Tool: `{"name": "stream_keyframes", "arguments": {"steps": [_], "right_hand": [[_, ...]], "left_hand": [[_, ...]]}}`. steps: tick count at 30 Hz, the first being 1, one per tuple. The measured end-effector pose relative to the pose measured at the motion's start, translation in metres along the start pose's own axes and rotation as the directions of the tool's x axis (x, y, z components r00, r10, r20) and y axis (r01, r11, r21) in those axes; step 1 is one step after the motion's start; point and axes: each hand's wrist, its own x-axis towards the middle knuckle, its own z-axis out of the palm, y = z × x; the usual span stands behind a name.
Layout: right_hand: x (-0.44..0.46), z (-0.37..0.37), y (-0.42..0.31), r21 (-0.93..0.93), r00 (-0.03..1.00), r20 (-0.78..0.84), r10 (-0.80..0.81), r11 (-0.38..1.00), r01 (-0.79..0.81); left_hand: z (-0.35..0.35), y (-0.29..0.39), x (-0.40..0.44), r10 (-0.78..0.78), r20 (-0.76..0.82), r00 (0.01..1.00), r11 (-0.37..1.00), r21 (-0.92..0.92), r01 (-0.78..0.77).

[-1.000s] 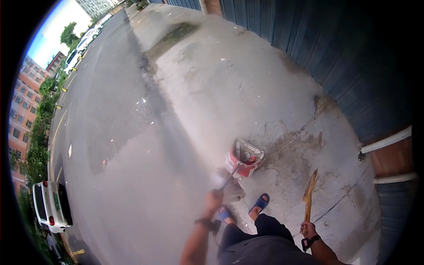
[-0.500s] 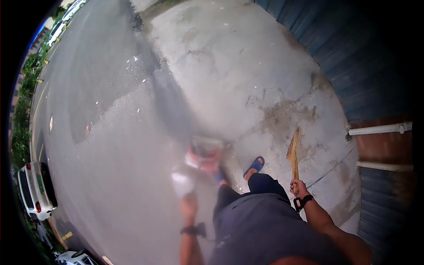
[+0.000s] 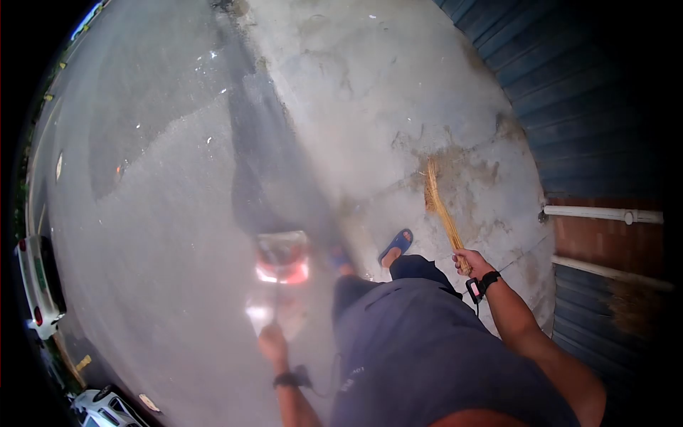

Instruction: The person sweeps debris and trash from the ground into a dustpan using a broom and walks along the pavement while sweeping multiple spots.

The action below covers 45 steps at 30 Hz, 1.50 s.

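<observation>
My right hand (image 3: 473, 262) is closed around the grip of a short straw hand broom (image 3: 445, 217). The broom points forward and slightly left, its bristle end over a brown stain on the concrete; whether it touches the ground I cannot tell. On the other side, my left hand (image 3: 272, 343) is closed at the near end of a red and silver dustpan (image 3: 283, 260), smeared and bright with glare. The dustpan hangs low, left of my feet, and its contents are too blurred to make out. Both wrists wear dark straps.
My blue sandal (image 3: 396, 246) stands on pale concrete (image 3: 370, 128); darker asphalt (image 3: 171, 213) lies left, dotted with small litter bits. At right rises a blue corrugated wall (image 3: 555, 107) with a white pipe (image 3: 605, 213). Parked white cars (image 3: 39, 288) line the far left.
The broom has swung forward and left in the picture along with my right hand. My left hand and the dustpan have shifted left and lower. The ground view has shifted a little too.
</observation>
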Motion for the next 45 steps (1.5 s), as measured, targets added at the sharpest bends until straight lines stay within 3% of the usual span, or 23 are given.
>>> {"name": "stream_keyframes", "arguments": {"steps": [3,6,12,15,19,20,22,25,28,31,33,36,39,41,43,45], "right_hand": [[-0.001,0.022,-0.001,-0.257,0.999,0.005,-0.053,0.965,0.053],[0.0,0.054,0.005,-0.33,1.0,0.017,0.003,0.944,0.003],[0.002,0.092,0.027,-0.505,0.993,0.077,-0.086,0.856,0.114],[0.002,0.09,0.034,-0.71,0.963,0.084,-0.254,0.663,0.237],[0.002,0.072,0.015,-0.864,0.964,0.126,-0.236,0.451,0.224],[0.004,0.067,0.011,-0.888,0.96,0.129,-0.247,0.402,0.222],[0.008,0.056,0.004,-0.929,0.951,0.14,-0.277,0.294,0.223],[0.045,0.016,0.029,-0.946,0.844,0.262,-0.468,0.047,0.319],[0.04,-0.021,0.031,-0.963,0.902,0.168,-0.399,0.128,0.237],[0.021,-0.063,0.013,-0.992,0.929,0.129,-0.347,-0.044,0.122],[0.01,-0.105,-0.002,-0.973,0.921,0.201,-0.335,-0.182,0.146],[-0.003,-0.143,-0.019,-0.959,0.897,0.269,-0.352,-0.189,0.213],[0.012,-0.135,-0.009,-0.959,0.855,0.28,-0.437,-0.169,0.228],[0.031,-0.089,0.002,-0.964,0.835,0.264,-0.483,-0.119,0.236],[0.077,-0.035,0.025,-0.984,0.84,0.17,-0.515,-0.139,0.114],[0.123,0.028,0.048,-0.989,0.8,0.148,-0.582,-0.11,0.102]], "left_hand": [[-0.009,-0.007,0.001,-0.009,-0.004,1.0,0.997,0.072,0.009],[-0.008,-0.01,0.004,-0.003,-0.086,0.996,0.999,-0.051,-0.001],[-0.004,-0.007,0.013,0.035,-0.006,0.999,0.998,0.044,-0.035],[-0.003,-0.005,0.017,0.03,0.055,0.998,0.997,0.065,-0.033],[0.0,0.01,0.02,0.055,0.069,0.996,0.993,0.097,-0.062],[0.01,-0.001,0.02,0.129,0.018,0.992,0.985,0.113,-0.13],[0.012,0.006,0.015,0.048,0.078,0.996,0.99,0.126,-0.057],[0.007,0.039,0.015,0.066,0.121,0.99,0.976,0.197,-0.089],[0.013,0.047,0.009,0.123,0.138,0.983,0.964,0.219,-0.152],[0.019,0.06,0.012,0.168,0.184,0.969,0.943,0.257,-0.212],[0.025,0.061,0.009,0.164,0.231,0.959,0.929,0.29,-0.229],[0.038,0.057,0.017,0.15,0.295,0.944,0.915,0.32,-0.245],[0.037,0.064,0.025,0.18,0.338,0.924,0.909,0.303,-0.287],[0.037,0.064,0.03,0.19,0.345,0.919,0.912,0.283,-0.295],[0.038,0.058,0.035,0.196,0.346,0.917,0.915,0.273,-0.299],[0.039,0.049,0.039,0.2,0.348,0.916,0.915,0.267,-0.301]]}}
